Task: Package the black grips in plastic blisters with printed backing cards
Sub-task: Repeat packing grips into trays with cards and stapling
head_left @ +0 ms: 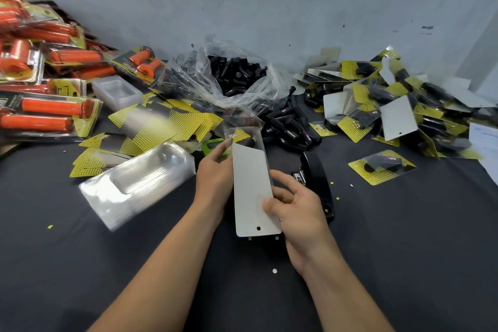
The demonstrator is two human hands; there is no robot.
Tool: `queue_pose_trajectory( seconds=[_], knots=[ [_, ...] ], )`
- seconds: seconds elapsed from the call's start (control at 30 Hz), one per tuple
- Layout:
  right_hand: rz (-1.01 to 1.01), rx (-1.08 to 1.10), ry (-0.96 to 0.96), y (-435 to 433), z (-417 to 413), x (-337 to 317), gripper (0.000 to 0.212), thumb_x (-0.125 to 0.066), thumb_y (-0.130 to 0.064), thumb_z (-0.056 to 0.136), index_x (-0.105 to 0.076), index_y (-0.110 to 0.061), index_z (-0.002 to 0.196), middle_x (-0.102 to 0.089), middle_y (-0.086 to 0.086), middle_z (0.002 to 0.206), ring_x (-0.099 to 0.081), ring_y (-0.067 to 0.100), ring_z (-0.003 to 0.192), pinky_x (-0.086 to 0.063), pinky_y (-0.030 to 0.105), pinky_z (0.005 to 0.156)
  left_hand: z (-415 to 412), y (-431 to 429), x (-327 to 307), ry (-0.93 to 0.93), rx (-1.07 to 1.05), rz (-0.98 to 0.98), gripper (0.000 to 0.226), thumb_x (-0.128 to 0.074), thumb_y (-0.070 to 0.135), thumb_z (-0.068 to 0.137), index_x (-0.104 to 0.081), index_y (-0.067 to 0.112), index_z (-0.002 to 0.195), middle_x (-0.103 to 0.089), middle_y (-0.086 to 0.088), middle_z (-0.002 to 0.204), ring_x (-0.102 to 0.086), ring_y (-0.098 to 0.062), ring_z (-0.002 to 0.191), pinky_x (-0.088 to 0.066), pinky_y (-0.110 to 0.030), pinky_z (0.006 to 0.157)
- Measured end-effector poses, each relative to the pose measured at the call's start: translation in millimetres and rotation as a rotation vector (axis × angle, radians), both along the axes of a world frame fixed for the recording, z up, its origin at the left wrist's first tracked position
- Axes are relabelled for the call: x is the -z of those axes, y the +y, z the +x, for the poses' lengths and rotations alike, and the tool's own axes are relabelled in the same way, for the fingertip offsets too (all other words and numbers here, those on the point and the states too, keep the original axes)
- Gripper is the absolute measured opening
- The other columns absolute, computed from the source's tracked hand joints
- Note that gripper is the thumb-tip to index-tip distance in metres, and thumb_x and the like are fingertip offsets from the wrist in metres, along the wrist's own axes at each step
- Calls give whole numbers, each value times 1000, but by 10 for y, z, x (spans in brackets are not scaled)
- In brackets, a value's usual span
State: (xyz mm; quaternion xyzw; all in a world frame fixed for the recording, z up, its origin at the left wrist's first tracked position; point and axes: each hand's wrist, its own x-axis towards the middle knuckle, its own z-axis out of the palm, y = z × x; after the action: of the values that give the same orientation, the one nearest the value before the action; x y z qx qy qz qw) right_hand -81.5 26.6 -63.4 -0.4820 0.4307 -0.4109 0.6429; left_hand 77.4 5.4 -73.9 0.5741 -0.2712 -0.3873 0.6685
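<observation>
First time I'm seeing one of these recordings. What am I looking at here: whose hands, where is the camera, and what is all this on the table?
There is no machine: a person works with bare hands, and the single camera sits on their head, looking forward and down. The left hand and right hand hold one backing card, blank white side up, its far end inside a clear blister. On the dark table lie a stack of empty blisters, loose yellow-and-black cards, an open bag of black grips, a black stapler, finished packs at the right and packs of orange grips at the left.
</observation>
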Motion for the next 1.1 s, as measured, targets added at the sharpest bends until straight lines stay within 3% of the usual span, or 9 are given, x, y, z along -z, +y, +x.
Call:
queue_pose_trajectory(
  seconds=[0.17, 0.23, 0.37, 0.5, 0.6, 0.7, 0.83, 1.0, 1.1],
  knots=[
    [-31, 25, 21, 17, -5, 29, 51, -54, 17, 93, -64, -20, 126, -80, 0, 101, -77, 19, 91, -63, 32, 69, 13, -5, -4, 33, -20, -19, 31, -76, 30, 90, -72, 35, 120, -81, 0, 93, -74, -15, 80, -56, -35, 70],
    [-48, 59, 43, 23, -6, 43, 49, -53, 17, 92, -66, -23, 118, -80, -2, 98, -78, 17, 89, -62, 30, 68, 11, 2, 7, -31, -55, -11, 37, -78, 33, 84, -74, 31, 120, -81, 4, 90, -74, -12, 77, -55, -32, 67],
    [-75, 163, 139, 15, -21, 82, 41, -55, 13, 91, -71, -21, 109, -80, -2, 88, -77, 17, 80, -62, 32, 65, 38, -23, 65, -185, -187, 24, 25, -81, 29, 87, -79, 29, 112, -79, 15, 86, -75, -3, 75, -58, -24, 60],
    [-102, 232, 199, 12, -15, 117, 37, -57, 9, 91, -73, -24, 94, -79, -6, 81, -76, 14, 74, -59, 29, 58, 43, -42, 69, -135, -142, 32, 16, -81, 16, 88, -78, 26, 100, -80, 7, 84, -78, -11, 73, -60, -24, 56],
    [-120, 280, 268, 11, -13, 138, 34, -59, 4, 91, -70, -28, 87, -77, -14, 78, -74, 8, 69, -58, 28, 52, 27, -29, 63, -171, -90, 51, 26, -75, 4, 90, -75, 30, 91, -80, 8, 81, -78, -12, 72, -62, -27, 58],
    [-146, 307, 342, 6, -4, 153, 30, -60, 0, 89, -69, -29, 86, -75, -21, 77, -73, 2, 69, -59, 29, 59, 21, -13, 58, -190, -63, 59, 24, -78, 6, 89, -76, 29, 92, -80, 7, 86, -77, -9, 75, -60, -24, 59],
    [-144, 329, 336, 2, 0, 153, 29, -58, 1, 88, -70, -25, 87, -74, -21, 75, -71, 0, 65, -49, 18, 49, 33, 23, 44, -274, 43, 93, 31, -88, 9, 78, -76, 34, 93, -79, 17, 83, -75, 0, 79, -59, -18, 65],
    [-149, 333, 339, 4, 10, 164, 30, -58, 1, 89, -70, -25, 86, -73, -24, 74, -70, -1, 63, -46, 15, 45, 53, 26, 57, -229, 40, 135, 33, -86, 6, 78, -79, 25, 104, -80, 10, 90, -77, -9, 86, -63, -33, 79],
    [-164, 351, 364, -4, 13, 189, 29, -58, 0, 88, -70, -27, 86, -75, -20, 75, -72, 1, 68, -49, 17, 49, 47, 27, 29, -132, 31, 137, 34, -78, -1, 84, -79, 17, 112, -81, 3, 92, -78, -16, 86, -64, -35, 77]
  ],
)
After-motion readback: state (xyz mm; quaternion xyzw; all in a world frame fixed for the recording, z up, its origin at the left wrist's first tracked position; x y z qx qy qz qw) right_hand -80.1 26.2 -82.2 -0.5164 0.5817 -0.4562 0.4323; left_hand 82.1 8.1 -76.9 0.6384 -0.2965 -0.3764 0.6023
